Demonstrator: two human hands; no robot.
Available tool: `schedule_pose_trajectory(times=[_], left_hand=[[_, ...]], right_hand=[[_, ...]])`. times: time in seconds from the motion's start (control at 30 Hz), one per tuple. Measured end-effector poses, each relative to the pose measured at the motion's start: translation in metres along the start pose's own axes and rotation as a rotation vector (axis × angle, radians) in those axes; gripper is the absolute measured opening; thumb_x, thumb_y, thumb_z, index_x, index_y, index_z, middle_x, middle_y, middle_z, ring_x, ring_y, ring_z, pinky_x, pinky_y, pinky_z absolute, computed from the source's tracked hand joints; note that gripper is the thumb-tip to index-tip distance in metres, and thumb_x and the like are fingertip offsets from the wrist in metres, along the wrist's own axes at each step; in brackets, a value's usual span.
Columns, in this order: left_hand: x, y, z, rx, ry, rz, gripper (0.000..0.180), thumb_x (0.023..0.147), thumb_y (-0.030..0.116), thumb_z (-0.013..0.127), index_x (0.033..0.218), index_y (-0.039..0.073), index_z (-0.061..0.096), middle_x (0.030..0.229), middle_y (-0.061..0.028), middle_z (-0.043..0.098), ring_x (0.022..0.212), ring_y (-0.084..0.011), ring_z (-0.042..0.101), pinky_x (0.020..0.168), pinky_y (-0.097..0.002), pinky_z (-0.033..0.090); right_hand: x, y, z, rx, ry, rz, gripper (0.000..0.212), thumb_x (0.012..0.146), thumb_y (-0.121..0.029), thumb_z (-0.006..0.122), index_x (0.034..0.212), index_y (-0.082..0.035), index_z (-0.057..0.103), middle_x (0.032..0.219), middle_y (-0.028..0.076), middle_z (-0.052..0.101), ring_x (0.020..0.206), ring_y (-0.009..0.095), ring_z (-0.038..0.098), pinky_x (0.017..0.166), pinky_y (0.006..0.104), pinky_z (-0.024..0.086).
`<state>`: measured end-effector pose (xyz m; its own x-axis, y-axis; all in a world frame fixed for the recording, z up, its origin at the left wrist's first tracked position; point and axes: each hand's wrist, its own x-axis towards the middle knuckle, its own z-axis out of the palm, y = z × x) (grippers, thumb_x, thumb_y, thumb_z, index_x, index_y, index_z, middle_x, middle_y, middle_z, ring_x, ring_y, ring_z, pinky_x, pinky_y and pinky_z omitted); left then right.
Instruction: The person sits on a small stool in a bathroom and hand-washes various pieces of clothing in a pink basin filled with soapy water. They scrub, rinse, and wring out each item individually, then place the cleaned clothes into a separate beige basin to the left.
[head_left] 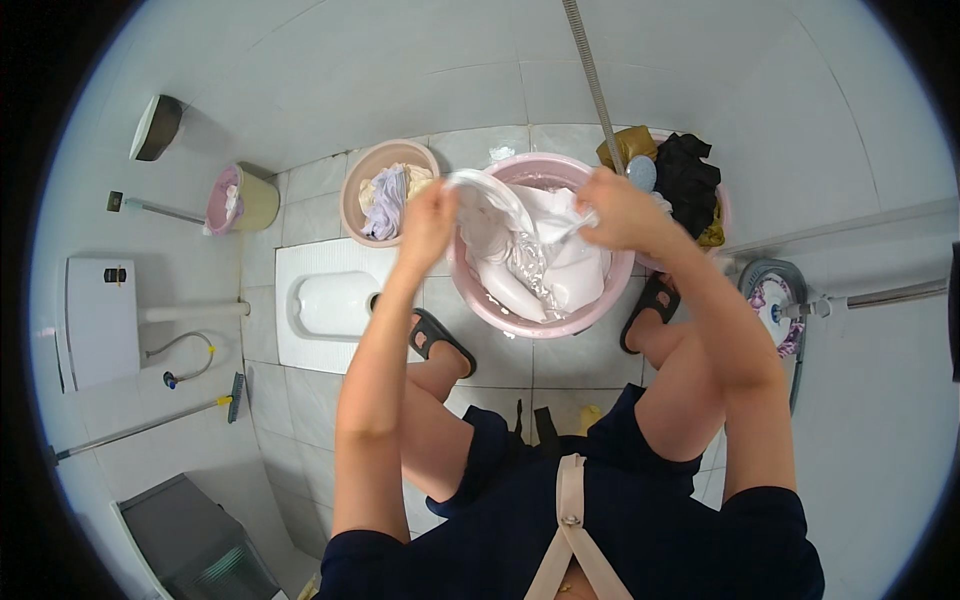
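A wet white garment [562,268] lies partly in a pink basin [500,325] of water on the floor between my feet. My left hand [432,212] grips one upper edge of the cloth above the basin's left rim. My right hand [622,212] is closed on another edge at the right rim. Between the two hands the cloth is lifted and spread, with a curved band near the left hand. Its lower part rests in the water. What kind of garment it is I cannot make out.
A peach basin [348,205] with light clothes stands left of the pink one, behind a squat toilet [330,305]. Dark clothes [688,185] fill another basin at the right, beside a shower hose [588,70]. A mop [775,312] stands at the right wall; a waste bin [258,203] is at the left.
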<state>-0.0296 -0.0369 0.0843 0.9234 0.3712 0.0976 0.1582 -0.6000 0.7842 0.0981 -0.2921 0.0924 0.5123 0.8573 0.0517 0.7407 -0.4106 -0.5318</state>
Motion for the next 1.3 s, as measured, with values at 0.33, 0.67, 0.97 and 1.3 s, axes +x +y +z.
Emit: schedule_pose_trajectory(times=[0.33, 0.67, 0.97, 1.3], left_hand=[[-0.018, -0.089, 0.055, 0.063, -0.268, 0.148, 0.029, 0.079, 0.002, 0.059, 0.109, 0.002, 0.058, 0.093, -0.0152, 0.061, 0.08, -0.0233, 0.062, 0.072, -0.0298, 0.05], [-0.02, -0.072, 0.119, 0.68, -0.577, 0.021, 0.05, 0.07, 0.015, 0.07, 0.115, 0.013, 0.051, 0.105, -0.0132, 0.056, 0.095, -0.0312, 0.059, 0.076, -0.0418, 0.05], [-0.032, -0.12, 0.188, 0.702, -0.432, -0.305, 0.028, 0.083, 0.023, 0.048, 0.095, 0.004, 0.064, 0.091, -0.0165, 0.066, 0.083, -0.031, 0.065, 0.073, -0.0407, 0.051], [0.016, -0.056, 0.029, 0.422, -0.54, -0.128, 0.035, 0.062, 0.032, 0.077, 0.086, 0.007, 0.07, 0.079, -0.0122, 0.067, 0.075, -0.0286, 0.064, 0.071, -0.0358, 0.049]], right_hand=[[-0.024, 0.055, 0.104, -0.317, -0.483, 0.292, 0.015, 0.068, -0.005, 0.059, 0.083, -0.004, 0.064, 0.088, 0.016, 0.063, 0.084, 0.032, 0.063, 0.07, 0.0402, 0.05], [-0.027, 0.031, 0.156, -0.373, -0.242, -0.007, 0.023, 0.083, -0.014, 0.048, 0.104, -0.009, 0.057, 0.078, 0.011, 0.061, 0.07, 0.027, 0.064, 0.054, 0.0405, 0.05], [-0.009, 0.073, 0.226, -0.433, -0.314, 0.227, 0.023, 0.088, -0.018, 0.047, 0.092, -0.01, 0.067, 0.093, 0.014, 0.066, 0.083, 0.027, 0.066, 0.063, 0.0424, 0.051], [0.005, 0.064, 0.035, 0.05, -0.161, 0.165, 0.022, 0.078, -0.015, 0.062, 0.095, -0.001, 0.066, 0.088, 0.017, 0.065, 0.081, 0.03, 0.063, 0.074, 0.0356, 0.048]])
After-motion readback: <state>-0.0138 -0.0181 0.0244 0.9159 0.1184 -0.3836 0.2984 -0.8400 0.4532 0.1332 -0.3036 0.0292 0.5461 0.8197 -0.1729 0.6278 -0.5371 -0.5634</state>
